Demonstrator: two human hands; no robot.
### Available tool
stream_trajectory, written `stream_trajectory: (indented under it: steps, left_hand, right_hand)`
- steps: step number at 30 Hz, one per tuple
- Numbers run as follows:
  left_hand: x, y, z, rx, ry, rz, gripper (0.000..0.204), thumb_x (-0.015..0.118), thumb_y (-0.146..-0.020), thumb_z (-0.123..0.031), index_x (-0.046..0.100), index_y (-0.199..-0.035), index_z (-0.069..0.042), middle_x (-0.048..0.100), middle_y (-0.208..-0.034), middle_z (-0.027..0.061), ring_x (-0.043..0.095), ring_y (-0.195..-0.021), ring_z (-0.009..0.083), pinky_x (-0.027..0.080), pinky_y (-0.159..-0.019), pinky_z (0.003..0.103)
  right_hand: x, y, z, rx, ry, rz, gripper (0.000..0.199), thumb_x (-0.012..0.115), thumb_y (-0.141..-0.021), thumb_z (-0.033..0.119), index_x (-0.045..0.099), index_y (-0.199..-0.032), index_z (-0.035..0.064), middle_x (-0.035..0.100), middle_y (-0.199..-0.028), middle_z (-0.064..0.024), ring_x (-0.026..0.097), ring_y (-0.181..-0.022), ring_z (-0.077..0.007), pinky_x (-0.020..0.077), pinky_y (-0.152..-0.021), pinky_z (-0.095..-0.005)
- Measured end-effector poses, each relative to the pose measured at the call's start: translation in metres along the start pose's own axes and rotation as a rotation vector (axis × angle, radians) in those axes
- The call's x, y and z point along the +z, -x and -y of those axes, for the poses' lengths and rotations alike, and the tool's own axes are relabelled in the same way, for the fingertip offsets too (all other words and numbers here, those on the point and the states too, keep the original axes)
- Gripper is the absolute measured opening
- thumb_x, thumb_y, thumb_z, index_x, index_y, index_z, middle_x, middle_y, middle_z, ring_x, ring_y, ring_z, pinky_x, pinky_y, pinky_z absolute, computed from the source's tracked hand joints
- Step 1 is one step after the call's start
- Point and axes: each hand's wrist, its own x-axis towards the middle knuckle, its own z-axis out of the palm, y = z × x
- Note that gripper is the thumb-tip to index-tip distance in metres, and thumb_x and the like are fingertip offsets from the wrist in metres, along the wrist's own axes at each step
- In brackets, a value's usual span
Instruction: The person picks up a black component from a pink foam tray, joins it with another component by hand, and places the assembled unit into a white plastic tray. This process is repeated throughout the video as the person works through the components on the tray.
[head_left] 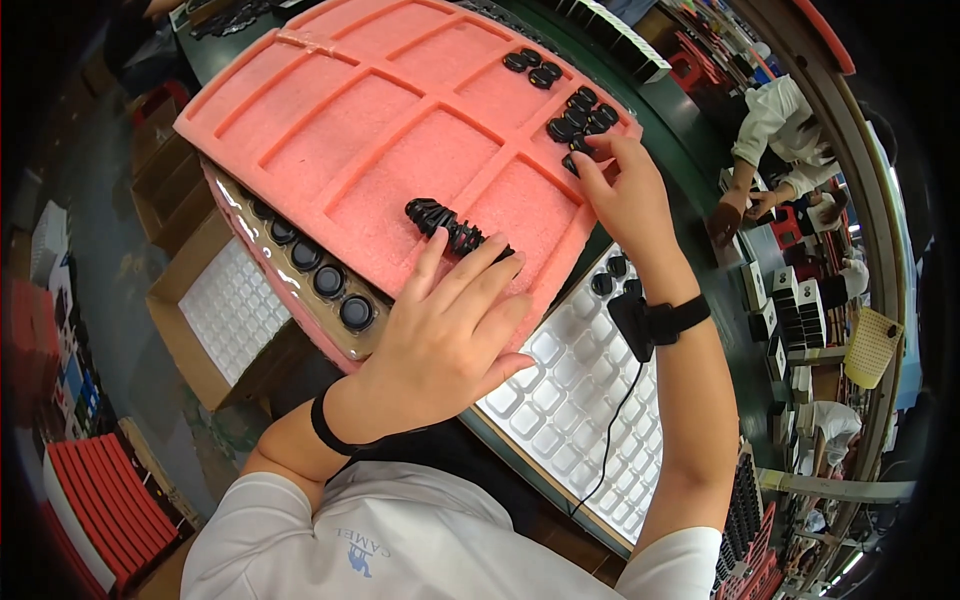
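A pink foam tray [343, 186] with rectangular compartments lies in front of me. My left hand [440, 335] is open over its near part, fingers spread and their tips resting on a row of black round parts [432, 214] standing on edge against each other. At the tray's right side, my right hand [632, 195] has its thumb and index finger closed on a small black round part [571, 164]. Just beyond that lies a cluster of black round parts [575, 118], and farther off a smaller group [533, 66]. The fingers hide some of the parts.
Under the foam, a second tray holds black round pieces [330, 279]. A white plastic tray with pockets [560, 385] lies near my right forearm, with a few black parts at its far end. An open cardboard box [180, 315] stands at left. Co-workers sit at right.
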Motion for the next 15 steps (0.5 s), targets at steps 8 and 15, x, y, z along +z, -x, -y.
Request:
stream_trajectory:
  steps: [8, 15]
  left_hand:
    - [0.0, 0.001, 0.0, -0.014, 0.081, -0.044, 0.037, 0.073, -0.072, -0.022, 0.059, -0.102, -0.003, 0.051, -0.124, 0.0183, 0.046, -0.122, 0.0374, 0.027, -0.102, 0.061]
    - [0.015, 0.004, -0.006, 0.027, 0.088, -0.209, 0.027, 0.068, -0.074, -0.013, 0.059, -0.097, -0.003, 0.053, -0.123, 0.0198, 0.05, -0.117, 0.0397, 0.029, -0.102, 0.059]
  right_hand:
    - [-0.018, 0.025, 0.017, 0.17, -0.339, -0.052, 0.017, 0.065, -0.082, 0.008, 0.062, -0.097, -0.0012, 0.06, -0.085, -0.0061, 0.059, -0.072, -0.0167, 0.0468, -0.07, -0.026]
    - [-0.04, 0.069, 0.033, 0.095, -0.378, -0.049, 0.02, 0.065, -0.081, 0.008, 0.06, -0.1, 0.001, 0.059, -0.093, -0.0076, 0.059, -0.083, -0.0175, 0.0464, -0.075, -0.0274]
